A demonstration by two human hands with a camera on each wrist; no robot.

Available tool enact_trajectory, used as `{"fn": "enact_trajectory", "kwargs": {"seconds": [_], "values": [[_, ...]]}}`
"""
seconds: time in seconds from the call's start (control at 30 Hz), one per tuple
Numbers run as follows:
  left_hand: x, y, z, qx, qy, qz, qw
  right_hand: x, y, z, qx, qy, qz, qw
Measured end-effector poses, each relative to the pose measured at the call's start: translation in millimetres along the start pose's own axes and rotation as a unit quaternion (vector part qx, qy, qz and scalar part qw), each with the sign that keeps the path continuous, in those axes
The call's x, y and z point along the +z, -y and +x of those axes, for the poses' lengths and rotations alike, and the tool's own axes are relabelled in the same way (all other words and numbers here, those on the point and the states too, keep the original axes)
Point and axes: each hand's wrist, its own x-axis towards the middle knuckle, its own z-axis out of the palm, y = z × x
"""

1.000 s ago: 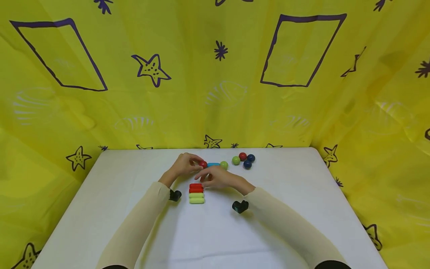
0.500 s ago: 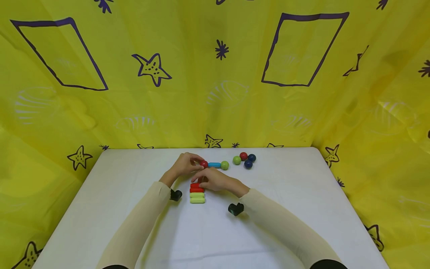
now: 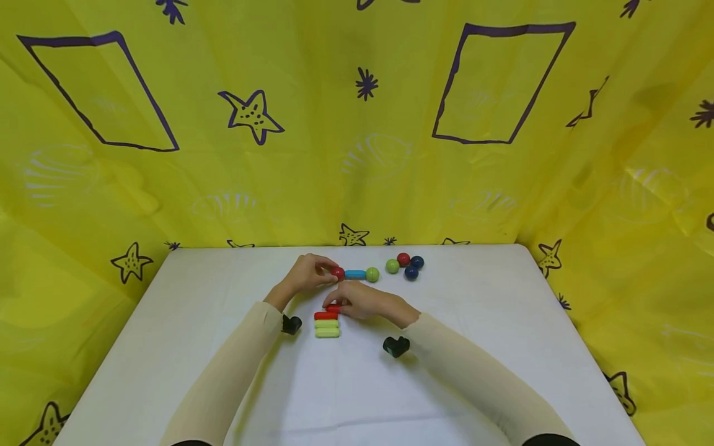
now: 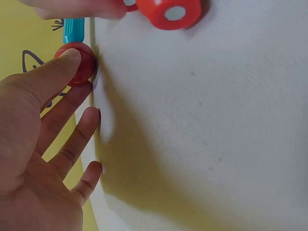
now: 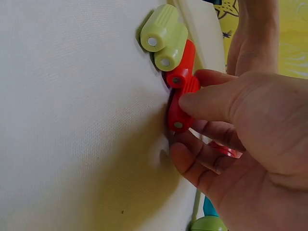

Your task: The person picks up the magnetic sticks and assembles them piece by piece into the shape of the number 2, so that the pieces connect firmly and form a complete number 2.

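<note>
At the table's far side my left hand (image 3: 305,272) pinches a red ball (image 4: 85,67) between thumb and index finger, its other fingers spread. The ball forms the left end of a row with a blue magnetic rod (image 3: 355,274) and a light green ball (image 3: 372,274). Just in front, my right hand (image 3: 362,299) pinches a red magnetic rod (image 5: 180,113) with thumb and fingers. This rod has shifted slightly right of a second red rod (image 3: 326,316). Two pale yellow-green rods (image 3: 326,328) lie side by side, nearer me. Round metal discs show on the rod ends.
Right of the row sits a cluster of loose balls: a light green ball (image 3: 392,266), a red ball (image 3: 403,259) and two dark blue balls (image 3: 411,272). A yellow patterned curtain (image 3: 312,173) rises behind the white table (image 3: 474,347).
My right hand has come down from near the blue rod to the front rods and taken hold of the farthest red rod, which has slid right. My left hand stays on the red ball.
</note>
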Motion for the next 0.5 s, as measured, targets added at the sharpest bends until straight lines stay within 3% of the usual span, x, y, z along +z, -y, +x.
{"fn": "enact_trajectory", "kwargs": {"seconds": [0.2,0.5], "values": [[0.8,0.8,0.5,-0.007,0.0,-0.006,1.0,-1.3,0.7,-3.6,0.035,-0.002,0.008,0.999],[1.4,-0.3,-0.2,-0.003,-0.004,0.004,1.0,0.2,-10.1,-23.6,0.057,-0.055,0.089,0.993]]}}
